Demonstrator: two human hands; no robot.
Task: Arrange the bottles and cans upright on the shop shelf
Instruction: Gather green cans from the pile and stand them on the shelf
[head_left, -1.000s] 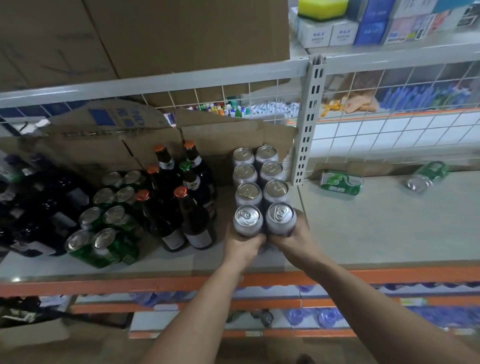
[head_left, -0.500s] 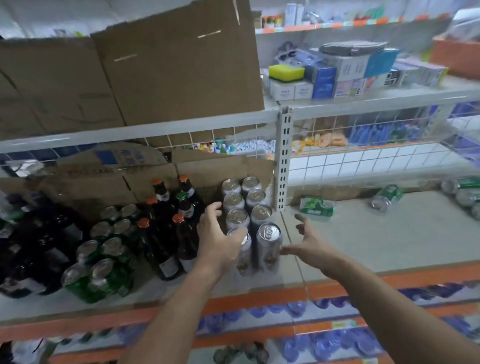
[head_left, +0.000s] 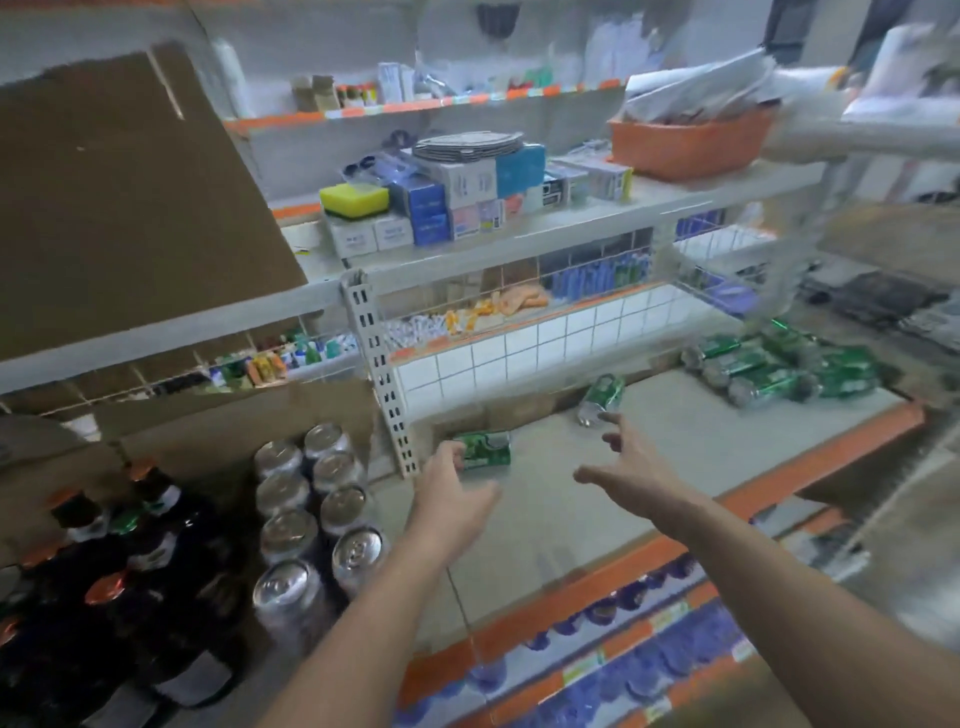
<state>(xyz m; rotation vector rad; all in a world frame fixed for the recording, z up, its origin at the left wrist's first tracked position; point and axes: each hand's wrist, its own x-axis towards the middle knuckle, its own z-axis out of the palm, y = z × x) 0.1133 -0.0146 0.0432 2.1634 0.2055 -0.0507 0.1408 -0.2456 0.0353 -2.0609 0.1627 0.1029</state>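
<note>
Shelf (head_left: 545, 519), stock as seen:
- silver cans (head_left: 311, 499): upright, two rows, left bay
- dark bottles (head_left: 130, 571): upright, just left of them
- near green can (head_left: 485, 451): on side by post
- far green can (head_left: 601, 397): on side, further back
- green can heap (head_left: 779, 364): lying, far right

Left hand (head_left: 452, 501): grip loosely spread at near green can; contact unclear, blurred.
Right hand (head_left: 631, 470): grip spread, empty, close before far green can.

Shelf (head_left: 545, 519), left end: bottles (head_left: 156, 545), with upright cans (head_left: 311, 514) in two rows just right; beyond the post (head_left: 387, 395), toppled cans (head_left: 601, 397) along the rear edge.
</note>
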